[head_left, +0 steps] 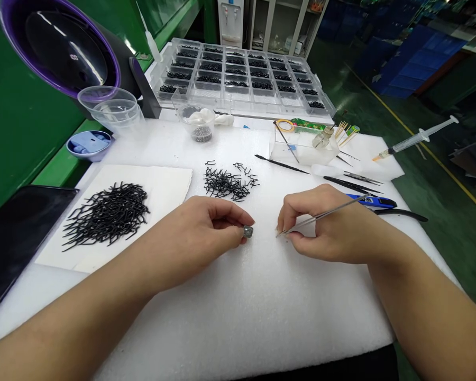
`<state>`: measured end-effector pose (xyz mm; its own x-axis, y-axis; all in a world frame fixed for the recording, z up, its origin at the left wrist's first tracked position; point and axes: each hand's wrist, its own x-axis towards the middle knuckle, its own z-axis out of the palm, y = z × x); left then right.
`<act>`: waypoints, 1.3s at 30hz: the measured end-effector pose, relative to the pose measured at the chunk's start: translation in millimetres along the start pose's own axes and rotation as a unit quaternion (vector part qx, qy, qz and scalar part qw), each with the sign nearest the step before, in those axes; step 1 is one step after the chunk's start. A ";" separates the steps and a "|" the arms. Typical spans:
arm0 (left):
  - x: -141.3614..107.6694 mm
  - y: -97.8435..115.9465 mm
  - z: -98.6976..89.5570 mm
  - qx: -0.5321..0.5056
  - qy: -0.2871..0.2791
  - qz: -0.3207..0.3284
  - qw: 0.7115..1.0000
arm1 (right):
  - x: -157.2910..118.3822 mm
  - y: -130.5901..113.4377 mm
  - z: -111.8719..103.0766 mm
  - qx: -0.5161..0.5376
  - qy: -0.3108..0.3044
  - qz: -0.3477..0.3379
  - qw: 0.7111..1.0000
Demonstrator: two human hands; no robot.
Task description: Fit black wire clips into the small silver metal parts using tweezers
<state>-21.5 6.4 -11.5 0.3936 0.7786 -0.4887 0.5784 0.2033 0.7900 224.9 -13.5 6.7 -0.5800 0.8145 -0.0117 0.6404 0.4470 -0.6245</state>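
The left hand is closed to a narrow pinch, its fingers curled inward, with the thumb and fingertips holding a small grey metal piece over a white foam sheet; the piece's exact form is too small to determine. The right hand is likewise in a narrow grip, holding slender steel tweezers pencil-fashion, tips directed left toward the grey piece, near it but not touching. Both bare forearms enter from the lower corners and angle inward. Beyond the hands, a loose cluster of black bent-wire clips lies on the foam. A larger heap of black clips lies to the left on a white paper sheet. A clear plastic compartment tray holding black clips stands at the far end of the bench. A blue-and-black hand tool lies just beyond the right hand.
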 end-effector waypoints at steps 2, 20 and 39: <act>-0.6 1.4 0.1 0.004 0.003 -0.001 1.000 | 0.6 0.5 0.2 0.003 -0.001 -0.001 1.000; -3.6 4.2 0.2 0.015 0.010 0.000 1.000 | 1.1 1.1 0.7 -0.006 -0.013 0.008 1.000; -3.5 7.1 0.1 0.022 0.013 -0.006 1.000 | 1.8 -1.2 1.2 -0.018 -0.018 0.004 1.000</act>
<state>-18.7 5.1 -4.3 0.3690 0.7914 -0.4874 0.6139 0.1862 0.7671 222.5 -13.1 6.5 -0.5924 0.8044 -0.0445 0.6623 0.4548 -0.5954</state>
